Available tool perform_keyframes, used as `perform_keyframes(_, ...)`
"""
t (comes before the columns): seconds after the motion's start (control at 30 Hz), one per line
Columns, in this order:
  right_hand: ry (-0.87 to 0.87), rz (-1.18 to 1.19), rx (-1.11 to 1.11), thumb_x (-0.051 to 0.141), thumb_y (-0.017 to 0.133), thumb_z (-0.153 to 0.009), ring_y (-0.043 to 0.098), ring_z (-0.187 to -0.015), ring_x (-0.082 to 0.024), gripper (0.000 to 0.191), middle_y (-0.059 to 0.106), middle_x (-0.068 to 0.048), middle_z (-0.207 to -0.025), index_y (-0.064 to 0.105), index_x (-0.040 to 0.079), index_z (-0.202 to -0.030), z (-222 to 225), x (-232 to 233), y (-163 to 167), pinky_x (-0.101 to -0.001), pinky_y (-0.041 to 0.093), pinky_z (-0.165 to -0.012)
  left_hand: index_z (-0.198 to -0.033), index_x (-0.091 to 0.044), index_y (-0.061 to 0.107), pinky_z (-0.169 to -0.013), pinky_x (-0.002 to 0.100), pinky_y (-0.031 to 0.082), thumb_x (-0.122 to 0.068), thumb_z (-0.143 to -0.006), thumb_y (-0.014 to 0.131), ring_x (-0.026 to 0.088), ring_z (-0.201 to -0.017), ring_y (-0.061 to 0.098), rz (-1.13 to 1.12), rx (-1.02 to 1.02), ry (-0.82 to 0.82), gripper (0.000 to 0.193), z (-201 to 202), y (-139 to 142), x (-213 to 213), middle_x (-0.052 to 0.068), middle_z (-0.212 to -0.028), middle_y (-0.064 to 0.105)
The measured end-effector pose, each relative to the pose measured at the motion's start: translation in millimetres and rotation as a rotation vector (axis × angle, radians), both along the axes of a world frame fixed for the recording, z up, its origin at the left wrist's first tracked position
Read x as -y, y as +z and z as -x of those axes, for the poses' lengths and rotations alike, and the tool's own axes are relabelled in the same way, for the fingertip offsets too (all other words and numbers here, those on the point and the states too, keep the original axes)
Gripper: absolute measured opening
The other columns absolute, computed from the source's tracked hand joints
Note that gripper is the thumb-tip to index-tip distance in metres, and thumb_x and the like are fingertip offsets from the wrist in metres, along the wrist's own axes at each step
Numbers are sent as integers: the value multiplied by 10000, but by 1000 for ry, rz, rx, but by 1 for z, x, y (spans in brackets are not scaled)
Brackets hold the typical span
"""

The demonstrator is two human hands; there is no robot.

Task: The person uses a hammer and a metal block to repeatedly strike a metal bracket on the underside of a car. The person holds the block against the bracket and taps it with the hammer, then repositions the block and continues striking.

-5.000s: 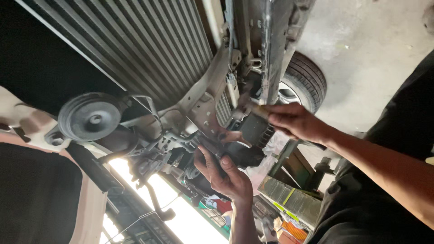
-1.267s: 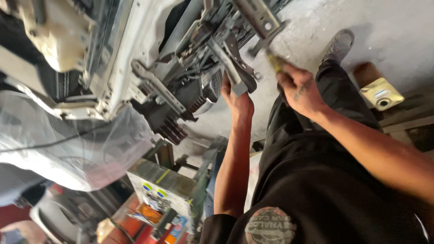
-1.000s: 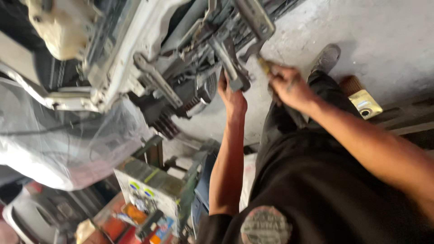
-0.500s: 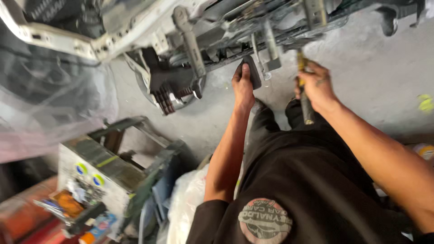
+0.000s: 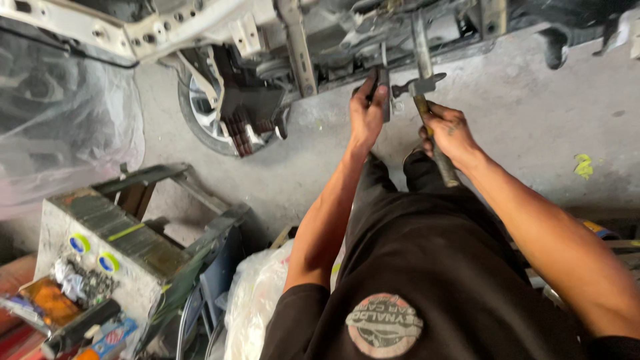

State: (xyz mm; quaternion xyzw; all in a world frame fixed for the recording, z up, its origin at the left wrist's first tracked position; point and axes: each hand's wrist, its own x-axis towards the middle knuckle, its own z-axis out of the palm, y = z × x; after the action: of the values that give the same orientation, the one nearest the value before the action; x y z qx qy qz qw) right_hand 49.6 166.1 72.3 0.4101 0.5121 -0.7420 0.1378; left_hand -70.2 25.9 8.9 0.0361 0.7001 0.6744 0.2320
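Two hands show near the top centre of the frame: the left hand (image 5: 367, 115) and the right hand (image 5: 448, 133), with one hammer (image 5: 427, 110) in the right. One car wheel (image 5: 200, 110) sits at upper left, and one clear plastic sheet (image 5: 63, 127) hangs at far left. One metal tool stand (image 5: 133, 233) fills the lower left, and one white plastic bag (image 5: 257, 300) lies at bottom centre.

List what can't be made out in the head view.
- Hammer handle middle: covered by right hand.
- Bracket behind left hand: mostly hidden by fingers.
- Wheel: upper part hidden by the car body.
- Car body: cut off by the top edge.
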Motion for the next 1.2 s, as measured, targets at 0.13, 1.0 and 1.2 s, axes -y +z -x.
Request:
perform_keyframes(0.13, -75, -7, -79, 164, 519, -1036, 521, -513, -115, 346, 595, -25, -735, 629, 85, -1354, -3, -13, 0, -287, 446, -456, -1472, 78, 527, -944, 254, 489, -151, -1030, 634, 137, -1061, 603, -25, -20, 22, 509, 9, 1, 1, 107, -1244, 694)
perform_keyframes(1.0, -45, -9, -27, 135, 495, -1043, 519, -488, -136, 386, 581, -67, -732, 624, 70, -1401, -3, 4, -7, -311, 447, -431, -1355, -72, 677, -442, 263, 427, -377, -948, 740, 87, -601, 519, 104, 196, -147, 513, 49, 13, 27, 1, -763, 589)
perform_keyframes(1.2, -173, -123, -18, 150, 519, -1051, 531, -481, -140, 297, 610, -62, -738, 646, 37, -1295, -2, -10, -12, -319, 448, -418, -1333, -47, 696, -441, 257, 398, -401, -949, 731, 62, -534, 479, 217, 34, -355, 524, 68, 24, 34, -27, -713, 576)
